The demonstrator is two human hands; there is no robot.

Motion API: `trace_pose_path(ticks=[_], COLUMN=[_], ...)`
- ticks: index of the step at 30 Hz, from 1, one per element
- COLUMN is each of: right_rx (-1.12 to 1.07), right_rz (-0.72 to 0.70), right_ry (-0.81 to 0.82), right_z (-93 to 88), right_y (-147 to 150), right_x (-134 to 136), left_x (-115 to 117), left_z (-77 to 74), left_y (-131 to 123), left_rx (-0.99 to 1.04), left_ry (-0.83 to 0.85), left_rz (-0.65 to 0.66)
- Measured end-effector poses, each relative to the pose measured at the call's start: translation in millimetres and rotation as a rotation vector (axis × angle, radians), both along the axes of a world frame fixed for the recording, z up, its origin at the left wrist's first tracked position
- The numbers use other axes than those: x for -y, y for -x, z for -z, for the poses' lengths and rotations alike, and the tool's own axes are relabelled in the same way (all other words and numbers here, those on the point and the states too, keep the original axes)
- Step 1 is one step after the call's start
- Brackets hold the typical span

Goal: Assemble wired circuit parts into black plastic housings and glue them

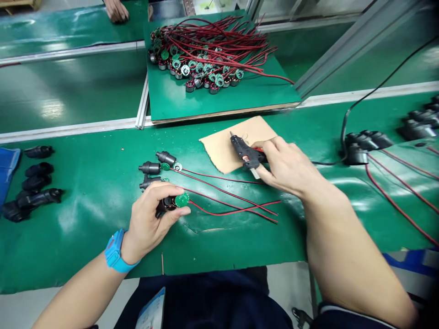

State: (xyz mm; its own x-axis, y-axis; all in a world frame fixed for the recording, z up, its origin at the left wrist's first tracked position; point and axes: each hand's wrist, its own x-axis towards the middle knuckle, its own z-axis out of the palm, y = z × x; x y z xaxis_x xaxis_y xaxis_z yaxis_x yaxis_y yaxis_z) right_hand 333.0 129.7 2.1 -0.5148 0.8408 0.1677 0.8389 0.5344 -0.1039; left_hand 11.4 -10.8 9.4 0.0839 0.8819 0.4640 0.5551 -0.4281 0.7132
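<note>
My left hand [154, 214] is closed round a small black housing with a green round circuit board [181, 199] at its end and red wires [236, 208] trailing right. Three more black housings [151, 168] with boards lie just above it on the green mat. My right hand [286, 164] grips a black glue gun [245, 153], whose nozzle points left over a piece of brown cardboard [222, 146].
A raised green board [219, 98] at the back holds several small motors with red wires [206, 68]. Black housings lie at far left [32, 187] and right [366, 144]. A black cable [346, 119] runs to the right. Another person's hand [116, 10] rests at the top.
</note>
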Motion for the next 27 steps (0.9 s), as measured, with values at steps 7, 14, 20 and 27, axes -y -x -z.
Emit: trace_pose_path(ticks=[7,14,20,27], right_rx=[-0.684,-1.244,-1.236,-0.923], right_rz=[-0.301,-0.132,-0.097,-0.34], right_ry=[0.483,1.152,0.686,-0.074], right_z=[-33.4,-29.1,-23.1,-26.6], right_y=[65.3,119.5,113.4,112.1], right_x=[54.0,88.9,87.4,94.4], left_x=[2.8,9.7,8.2,9.4], left_z=[0.8,-5.5,-5.1,-2.3], left_y=[-3.4,-3.4,-6.7,-9.9], left_rx=[0.008,-0.017,0.011,0.058], left_ry=[-0.03,0.068,0.193,0.232], left_rz=[0.028,0.093,0.059,0.086])
